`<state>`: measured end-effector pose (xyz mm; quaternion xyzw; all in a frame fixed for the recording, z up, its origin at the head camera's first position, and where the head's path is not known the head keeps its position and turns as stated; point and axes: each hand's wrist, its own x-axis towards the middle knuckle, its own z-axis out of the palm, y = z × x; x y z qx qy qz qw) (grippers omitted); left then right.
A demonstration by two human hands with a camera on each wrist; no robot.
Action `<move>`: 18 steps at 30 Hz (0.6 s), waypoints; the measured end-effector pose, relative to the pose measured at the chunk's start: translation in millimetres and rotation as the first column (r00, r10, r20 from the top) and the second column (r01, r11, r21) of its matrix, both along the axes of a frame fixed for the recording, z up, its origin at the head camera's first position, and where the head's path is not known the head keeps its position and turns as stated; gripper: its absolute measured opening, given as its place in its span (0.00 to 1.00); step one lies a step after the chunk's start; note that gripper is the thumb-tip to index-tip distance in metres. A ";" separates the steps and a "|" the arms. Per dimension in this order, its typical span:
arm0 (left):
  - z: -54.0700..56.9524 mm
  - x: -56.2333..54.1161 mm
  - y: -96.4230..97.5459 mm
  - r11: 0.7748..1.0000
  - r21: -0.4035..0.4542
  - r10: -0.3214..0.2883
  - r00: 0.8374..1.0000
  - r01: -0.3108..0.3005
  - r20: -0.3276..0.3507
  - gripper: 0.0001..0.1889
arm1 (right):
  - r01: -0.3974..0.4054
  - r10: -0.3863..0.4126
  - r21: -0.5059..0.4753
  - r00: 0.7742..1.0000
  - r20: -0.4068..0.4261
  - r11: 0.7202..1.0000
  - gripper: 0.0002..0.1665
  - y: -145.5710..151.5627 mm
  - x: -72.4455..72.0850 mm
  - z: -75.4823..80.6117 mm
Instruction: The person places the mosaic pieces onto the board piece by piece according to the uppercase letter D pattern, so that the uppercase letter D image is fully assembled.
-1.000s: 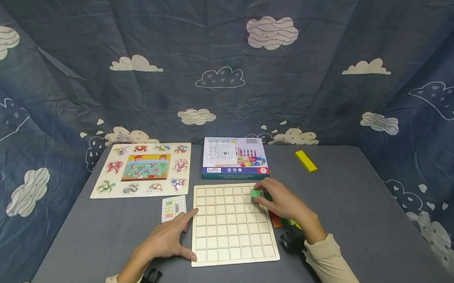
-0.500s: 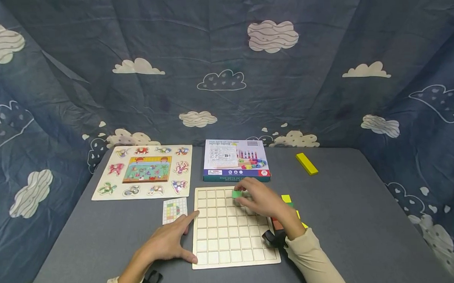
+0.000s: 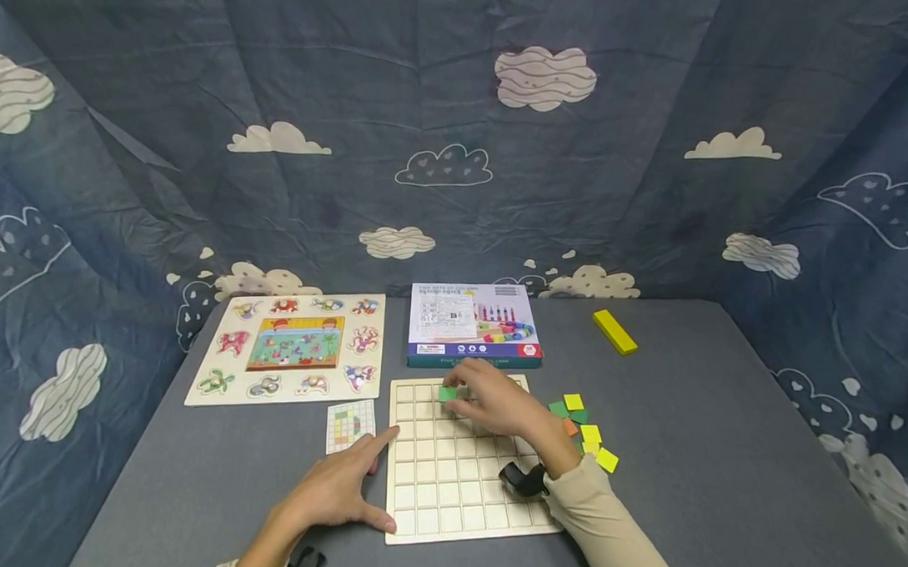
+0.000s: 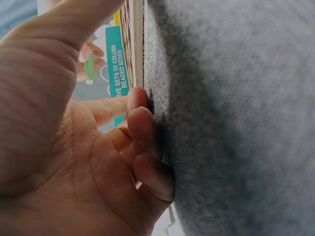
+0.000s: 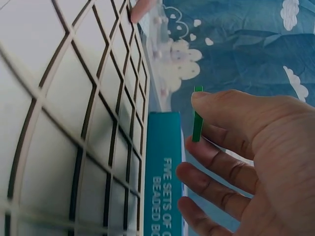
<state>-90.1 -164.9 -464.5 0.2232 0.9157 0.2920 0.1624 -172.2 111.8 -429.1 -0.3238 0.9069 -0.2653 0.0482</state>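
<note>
A pale wooden board (image 3: 446, 494) with a grid of shallow square cells lies flat on the table. My right hand (image 3: 496, 405) is over its upper part, pinching a thin green square tile (image 5: 197, 125) between thumb and finger; in the right wrist view the tile is raised off the board. At the board's left edge, my left hand (image 3: 339, 489) spreads thumb and index finger along the rim, touching it. The left wrist view shows its other fingers lightly bent beside the board's edge (image 4: 139, 54). A small card (image 3: 346, 423) with a coloured grid pattern sits above the left hand.
Right of the board lie several loose tiles: yellow (image 3: 590, 434), green (image 3: 558, 409) and orange (image 3: 570, 427). Behind it is a boxed toy set (image 3: 472, 326). A knobbed animal puzzle (image 3: 225, 379) is at back left, and a yellow bar (image 3: 614, 332) at back right.
My right hand has carried the green tile leftward across the board's upper rows, uncovering the loose tiles on the right. The left hand has stayed at the board's edge.
</note>
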 end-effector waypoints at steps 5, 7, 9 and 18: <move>-0.2 -0.1 1.0 1.000 0.008 -0.004 1.000 0.003 0.014 0.66 | -0.013 0.013 0.021 1.000 0.005 1.000 0.17 -7.4 0.7 -2.3; 0.3 -0.3 1.5 1.000 0.015 -0.010 1.000 0.009 0.014 0.67 | -0.016 0.016 0.034 1.000 -0.006 0.999 0.16 -9.3 0.6 -2.3; 0.6 -0.6 1.8 1.000 0.018 -0.015 1.000 0.015 0.009 0.67 | -0.019 0.020 0.044 1.000 -0.024 0.999 0.16 -11.3 -0.1 -1.7; 1.5 0.4 -0.3 1.000 0.026 -0.015 1.000 0.015 0.012 0.67 | 0.023 -0.023 0.066 1.000 -0.006 0.998 0.15 -26.3 -0.4 -0.8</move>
